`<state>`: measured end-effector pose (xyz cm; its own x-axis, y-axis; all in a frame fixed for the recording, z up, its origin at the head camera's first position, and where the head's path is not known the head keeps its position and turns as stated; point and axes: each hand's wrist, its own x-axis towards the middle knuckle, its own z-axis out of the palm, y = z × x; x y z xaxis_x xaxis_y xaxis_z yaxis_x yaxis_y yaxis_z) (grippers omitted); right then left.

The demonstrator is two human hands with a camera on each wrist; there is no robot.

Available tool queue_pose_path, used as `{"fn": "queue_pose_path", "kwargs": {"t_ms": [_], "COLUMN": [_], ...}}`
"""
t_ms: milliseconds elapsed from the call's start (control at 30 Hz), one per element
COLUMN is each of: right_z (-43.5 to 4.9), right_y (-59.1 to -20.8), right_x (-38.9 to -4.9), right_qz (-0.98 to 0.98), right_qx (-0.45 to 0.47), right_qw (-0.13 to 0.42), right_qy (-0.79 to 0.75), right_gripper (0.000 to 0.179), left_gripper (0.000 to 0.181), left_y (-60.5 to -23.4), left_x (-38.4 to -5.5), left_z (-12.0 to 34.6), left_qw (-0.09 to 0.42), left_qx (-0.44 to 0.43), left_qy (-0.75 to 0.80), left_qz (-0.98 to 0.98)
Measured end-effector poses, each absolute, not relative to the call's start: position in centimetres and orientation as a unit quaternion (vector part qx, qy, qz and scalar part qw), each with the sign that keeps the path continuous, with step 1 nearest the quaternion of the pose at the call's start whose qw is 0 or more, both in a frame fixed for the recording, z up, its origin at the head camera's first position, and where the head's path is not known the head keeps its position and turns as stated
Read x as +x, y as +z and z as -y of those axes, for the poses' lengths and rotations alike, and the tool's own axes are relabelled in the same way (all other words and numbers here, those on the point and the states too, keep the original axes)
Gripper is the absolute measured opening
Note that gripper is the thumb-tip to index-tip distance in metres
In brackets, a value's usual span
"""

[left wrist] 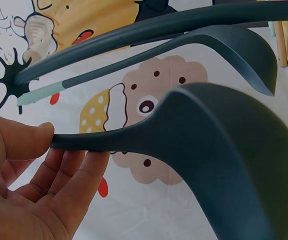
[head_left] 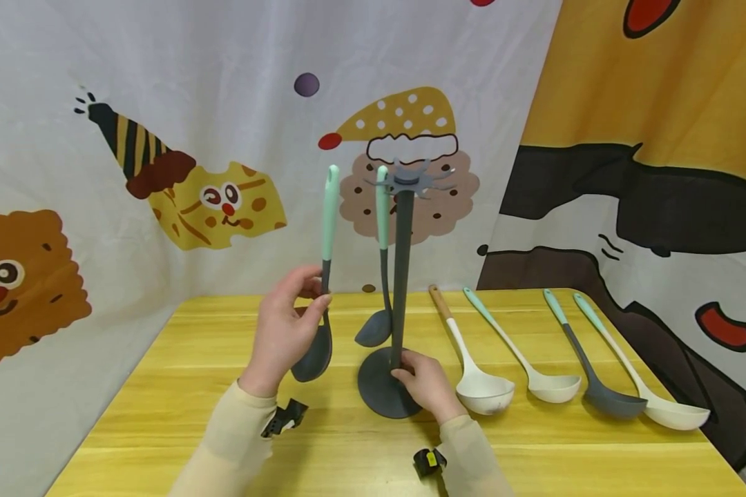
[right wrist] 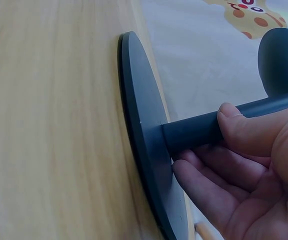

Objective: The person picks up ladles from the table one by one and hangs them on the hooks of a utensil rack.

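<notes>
My left hand (head_left: 282,328) pinches a dark grey ladle (head_left: 315,357) by its neck, thumb against fingertips. It is held upright above the table, its mint handle on top, just left of the stand. In the left wrist view the ladle's bowl (left wrist: 234,150) is large and close. Low on the pole of the dark utensil stand (head_left: 403,269), above the round base (right wrist: 144,110), my right hand (head_left: 434,388) grips with thumb and fingers. A second dark ladle (head_left: 375,328) with a mint handle hangs from the stand's hooked top (head_left: 408,181), left of the pole.
Right of the stand lie a white ladle with a wooden handle (head_left: 485,393), a white one with a mint handle (head_left: 553,388), a dark grey one (head_left: 612,402) and another white one (head_left: 677,414). A cartoon-printed curtain (head_left: 236,55) hangs behind the wooden table (head_left: 149,421).
</notes>
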<state>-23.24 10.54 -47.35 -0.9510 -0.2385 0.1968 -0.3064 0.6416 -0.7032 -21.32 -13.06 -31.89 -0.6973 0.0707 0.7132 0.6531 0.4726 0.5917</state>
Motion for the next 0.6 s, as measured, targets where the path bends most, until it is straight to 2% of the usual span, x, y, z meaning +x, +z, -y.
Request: {"fn": "queue_pose_path", "kwargs": {"t_ms": [600], "right_z": [-10.5], "right_y": [-47.3], "right_x": [-23.3], "right_qz": [0.903], "right_qx": [0.149], "right_qw": [0.04], "right_qy": [0.401], "right_gripper": [0.015], "left_gripper": [0.035], "left_y": [-31.7], "left_x": [-21.5], "left_z": [11.3], "left_qw": [0.302], "left_qx": [-0.238], "left_qy": [-0.473], "left_qz": [0.793]}}
